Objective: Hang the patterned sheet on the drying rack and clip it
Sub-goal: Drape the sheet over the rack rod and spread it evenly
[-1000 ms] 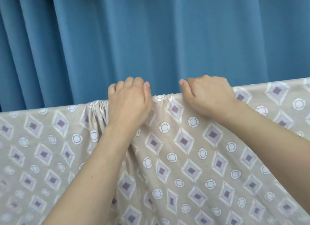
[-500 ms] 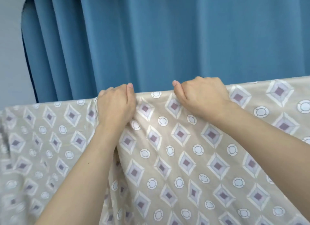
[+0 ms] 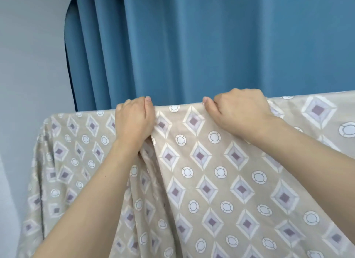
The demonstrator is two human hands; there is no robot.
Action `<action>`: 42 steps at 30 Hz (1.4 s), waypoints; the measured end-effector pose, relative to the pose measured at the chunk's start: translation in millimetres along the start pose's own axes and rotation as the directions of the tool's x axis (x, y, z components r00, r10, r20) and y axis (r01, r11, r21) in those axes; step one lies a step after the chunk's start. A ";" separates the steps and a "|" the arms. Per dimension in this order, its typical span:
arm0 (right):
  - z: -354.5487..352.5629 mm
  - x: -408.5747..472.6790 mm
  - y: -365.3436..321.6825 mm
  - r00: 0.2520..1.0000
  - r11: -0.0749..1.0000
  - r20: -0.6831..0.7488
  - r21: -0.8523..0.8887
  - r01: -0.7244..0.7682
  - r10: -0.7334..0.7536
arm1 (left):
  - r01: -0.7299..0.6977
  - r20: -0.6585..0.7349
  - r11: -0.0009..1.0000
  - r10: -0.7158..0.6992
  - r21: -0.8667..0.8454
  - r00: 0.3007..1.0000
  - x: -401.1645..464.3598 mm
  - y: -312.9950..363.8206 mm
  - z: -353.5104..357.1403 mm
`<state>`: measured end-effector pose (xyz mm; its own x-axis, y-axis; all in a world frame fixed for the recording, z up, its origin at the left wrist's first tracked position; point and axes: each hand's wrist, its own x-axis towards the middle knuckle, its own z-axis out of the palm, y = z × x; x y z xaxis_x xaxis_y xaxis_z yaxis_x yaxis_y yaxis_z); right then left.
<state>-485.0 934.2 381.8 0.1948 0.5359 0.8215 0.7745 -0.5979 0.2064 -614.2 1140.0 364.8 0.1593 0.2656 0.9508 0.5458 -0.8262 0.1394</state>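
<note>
Left hand (image 3: 134,121) and right hand (image 3: 240,111) still grip the patterned sheet (image 3: 211,181); its left end now shows

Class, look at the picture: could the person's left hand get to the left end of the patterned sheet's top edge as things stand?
Probably yes. The left hand already grips the patterned sheet along its top edge, and nothing shows between it and the left corner. It would first have to let go or slide along.
</note>
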 end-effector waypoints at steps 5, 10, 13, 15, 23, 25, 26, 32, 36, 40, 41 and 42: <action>5.0 23.9 -49.3 0.993 0.990 -0.054 0.095 0.106 -0.101 | 0.006 0.026 1.000 -0.006 0.014 1.000 2.6 -6.0 -4.9; 20.1 41.3 -93.0 0.982 0.978 -0.042 0.095 0.188 -0.185 | -0.071 0.091 0.993 0.080 -0.098 0.993 5.8 -31.6 -6.6; 25.1 42.2 -93.7 0.989 0.986 -0.039 0.077 0.147 -0.144 | 0.028 0.042 0.996 -0.025 -0.079 0.999 7.0 -67.0 -9.7; 26.3 40.7 -91.7 0.992 0.990 -0.034 0.077 0.121 -0.118 | 0.100 0.031 0.993 -0.098 -0.059 0.995 6.9 -84.3 -10.4; 27.3 51.6 -107.0 0.985 0.970 -0.068 0.180 0.166 -0.156 | 0.171 0.034 0.981 -0.169 -0.090 0.985 9.5 -71.6 -1.0; 31.6 59.7 -121.8 0.972 0.950 -0.069 0.203 0.235 -0.226 | 0.165 0.045 0.982 -0.162 -0.095 0.986 10.1 -73.1 -1.6; 33.7 62.7 -128.4 0.969 0.945 -0.048 0.216 0.246 -0.241 | 0.155 0.053 0.984 -0.150 -0.087 0.987 10.9 -75.3 -2.1; 33.7 62.6 -134.1 0.973 0.960 -0.040 0.164 0.229 -0.225 | 0.090 0.060 0.994 -0.086 -0.068 0.995 18.3 -116.8 -12.0; 29.4 60.2 -138.0 0.988 0.975 -0.029 0.160 0.157 -0.154 | 0.063 -0.039 0.996 -0.065 -0.056 0.997 17.5 -141.2 -6.1; 33.0 77.7 -171.0 0.997 0.980 -0.007 0.183 0.081 -0.081 | 0.015 -0.064 0.999 -0.018 -0.041 0.998 19.9 -141.8 3.5; 35.5 83.0 -184.5 0.995 0.973 -0.018 0.207 0.102 -0.101 | -0.019 -0.047 0.999 0.017 -0.041 0.999 21.8 -144.3 5.0; 38.2 87.6 -198.2 0.992 0.966 -0.034 0.224 0.128 -0.123 | -0.061 -0.031 0.997 0.060 -0.047 0.998 24.2 -149.7 5.6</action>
<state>-598.4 1122.3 392.6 0.0774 0.5848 0.8075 0.9080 -0.3759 0.1851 -687.5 1272.8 365.4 0.1665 0.2001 0.9655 0.4961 -0.8632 0.0933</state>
